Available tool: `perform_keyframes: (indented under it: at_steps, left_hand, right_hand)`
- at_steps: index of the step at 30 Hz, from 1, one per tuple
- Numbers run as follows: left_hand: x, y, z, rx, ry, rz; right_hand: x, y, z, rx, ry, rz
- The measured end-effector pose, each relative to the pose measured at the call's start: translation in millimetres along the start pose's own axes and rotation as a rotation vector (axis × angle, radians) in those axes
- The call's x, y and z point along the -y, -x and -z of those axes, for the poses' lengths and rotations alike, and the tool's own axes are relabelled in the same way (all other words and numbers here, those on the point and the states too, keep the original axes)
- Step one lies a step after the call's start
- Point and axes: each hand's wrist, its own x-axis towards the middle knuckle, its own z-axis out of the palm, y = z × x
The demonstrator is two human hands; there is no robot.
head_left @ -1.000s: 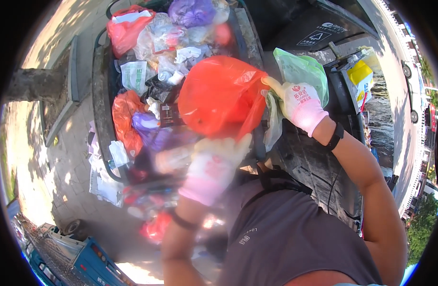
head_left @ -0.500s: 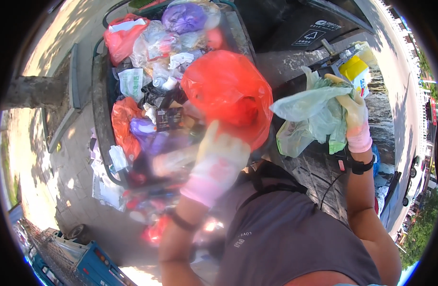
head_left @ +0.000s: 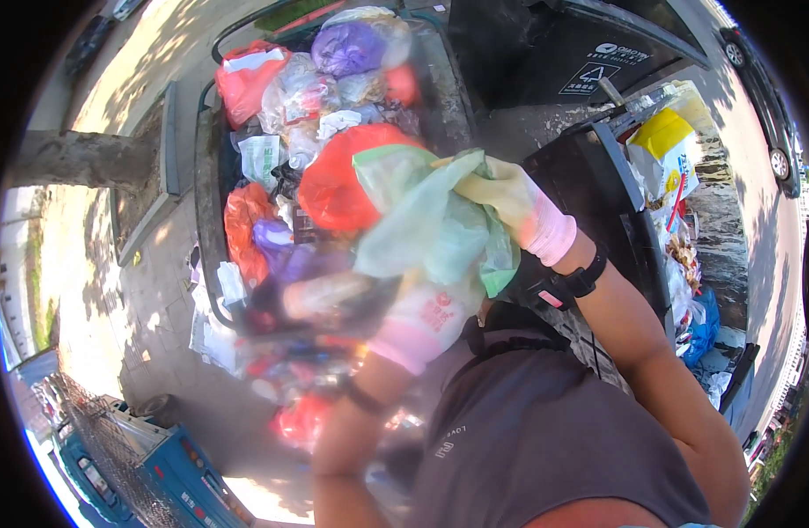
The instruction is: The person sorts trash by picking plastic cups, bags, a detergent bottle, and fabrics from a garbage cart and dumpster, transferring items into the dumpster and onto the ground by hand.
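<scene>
My right hand [head_left: 501, 204], in a pale glove with a pink cuff, is closed on a light green translucent plastic bag [head_left: 431, 233]. That bag spreads across the front of a red plastic bag [head_left: 347, 176], covering part of it. My left hand [head_left: 435, 308], gloved the same way, is just below the green bag. Its fingers are hidden behind the green plastic, so their grip does not show. Beneath the red bag is a heap of bagged refuse in a dark-rimmed cart [head_left: 209, 194], with a purple bag [head_left: 347, 48] near its far end.
To the right stands an open black bin [head_left: 589, 198] beside more rubbish, including a yellow and white bag [head_left: 667, 136]. Another black bin [head_left: 554, 62] is at the far side. A tree trunk [head_left: 79, 158] is at left, a blue vehicle [head_left: 171, 475] lower left.
My right hand has brought the green bag leftward from beside the black bin to in front of the red bag. The red bag has shifted left, and my left hand slightly right and down.
</scene>
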Motion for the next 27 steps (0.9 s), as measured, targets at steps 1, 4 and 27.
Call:
perform_keyframes:
  at_steps: [1, 4, 27]
  left_hand:
    - [-1.0, -0.1, 4.0, 0.185, 0.152, -0.007]
    - [0.2, 18.6, -3.8, 0.249, 0.394, 0.02]
    - [9.0, 52.7, -12.7, 0.339, 0.927, 0.647]
  right_hand:
    - [-20.7, -6.4, 12.4, -0.069, 0.359, -0.018]
    - [-36.2, -4.9, 40.4, -0.146, 1.134, 0.032]
    - [-42.6, -71.6, 31.1, -0.245, 1.431, -0.323]
